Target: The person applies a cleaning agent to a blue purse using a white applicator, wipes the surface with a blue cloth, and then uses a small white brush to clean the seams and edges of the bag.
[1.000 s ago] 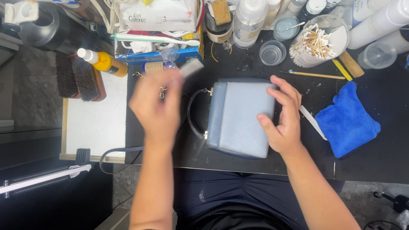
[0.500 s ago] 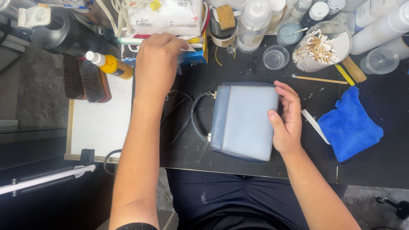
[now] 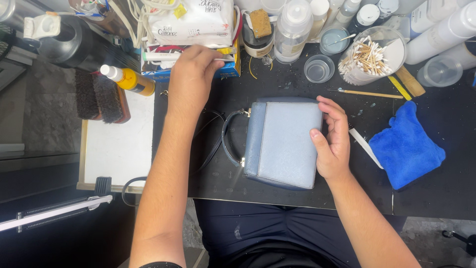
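From the head camera, looking straight down, a small blue handbag point(image 3: 285, 145) lies flat on the dark mat of the bench point(image 3: 446, 193), its thin dark strap point(image 3: 225, 141) looping out to its left side. The right hand point(image 3: 332, 141) rests against the bag's right edge, fingers curled over the side and thumb laid on the top face, so its grip is pressed lightly on the bag and steadies it.

The left hand point(image 3: 191, 79) is stretched up to the cluttered back of the bench, its fingers bunched over a white tube-like item point(image 3: 158, 56) lying across a blue box point(image 3: 225, 72), just below a white pack of wipes point(image 3: 191, 22). The fingertips are hidden under the hand, so I cannot tell whether the grip is pinching anything.

Near the left hand stand a yellow bottle with a white cap point(image 3: 130, 79) and two dark brushes point(image 3: 99, 97). Further right are a clear bottle point(image 3: 293, 27), a small clear cup point(image 3: 318, 68), a tub of cotton swabs point(image 3: 369, 54), a thin stick point(image 3: 369, 93) and a blue cloth point(image 3: 404, 146).

The risk, as I judge it, lies in that crowded back row: the forearm crosses above the strap, and a careless pull could snag it and drag the bag, or knock over the yellow bottle or the clear bottle and spill onto the bag.
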